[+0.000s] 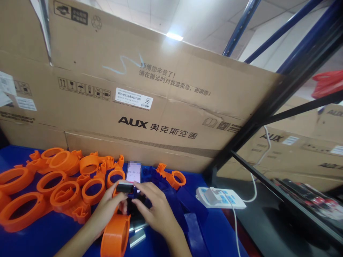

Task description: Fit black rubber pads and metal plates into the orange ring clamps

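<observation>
My left hand is closed around an orange plastic ring bracket, its wide ring hanging below the fingers. At the bracket's upper end, by my left thumb, sits a small black block with a silvery top. My right hand comes in from the right, with thumb and forefinger closed about a small dark blue piece at the block's right end. Its other fingers are partly hidden. Just beyond the hands a phone with a timer on its screen leans near the carton.
Several orange ring brackets lie piled on the blue table at left; another orange bracket is right of the phone. Dark blue parts lie at right, near a white power strip. A big carton stands behind.
</observation>
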Demonstrator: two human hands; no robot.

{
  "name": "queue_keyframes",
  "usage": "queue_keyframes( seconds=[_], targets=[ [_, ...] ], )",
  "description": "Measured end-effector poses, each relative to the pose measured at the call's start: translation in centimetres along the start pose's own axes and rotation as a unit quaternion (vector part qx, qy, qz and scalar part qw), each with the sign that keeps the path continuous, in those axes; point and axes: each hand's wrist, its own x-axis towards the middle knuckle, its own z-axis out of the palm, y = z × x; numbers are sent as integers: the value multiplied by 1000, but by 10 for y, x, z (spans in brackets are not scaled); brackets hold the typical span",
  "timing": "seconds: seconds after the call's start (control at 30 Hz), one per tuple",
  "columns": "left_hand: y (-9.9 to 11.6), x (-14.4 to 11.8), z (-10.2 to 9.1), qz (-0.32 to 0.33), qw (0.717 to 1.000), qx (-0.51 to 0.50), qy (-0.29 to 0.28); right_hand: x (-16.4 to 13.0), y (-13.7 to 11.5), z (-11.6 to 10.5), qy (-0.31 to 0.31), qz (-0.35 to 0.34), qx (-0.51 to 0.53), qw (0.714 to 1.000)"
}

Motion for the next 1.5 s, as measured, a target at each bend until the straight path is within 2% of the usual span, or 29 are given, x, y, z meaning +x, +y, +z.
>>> queue_keyframes(
  seconds=[0.13,0.83,1.03,1.2,1.27,1.4,1.5],
  targets=[
    [0,0,-1,-19,1000,-12,-9,1,0,-1,7,-6,-1,1000],
    [-5,1,-6,-11,1000,12,-6,0,-1,3,-15,-23,-33,999],
    [0,-5,-7,-39,994,-68,-74,0,2,4,-20,-22,-66,997],
    [3,-9,-3,-30,998,-26,-49,0,-6,-2,-34,-21,-34,999],
    [3,-11,-4,-39,996,-48,-65,-1,-9,-4,-13,-11,2,1000],
    [4,-16,-7,-58,983,-109,-137,-1,-11,-6,51,32,72,996],
    [4,-17,-9,-43,969,-135,-203,2,-12,-5,6,37,125,991]
  ],
)
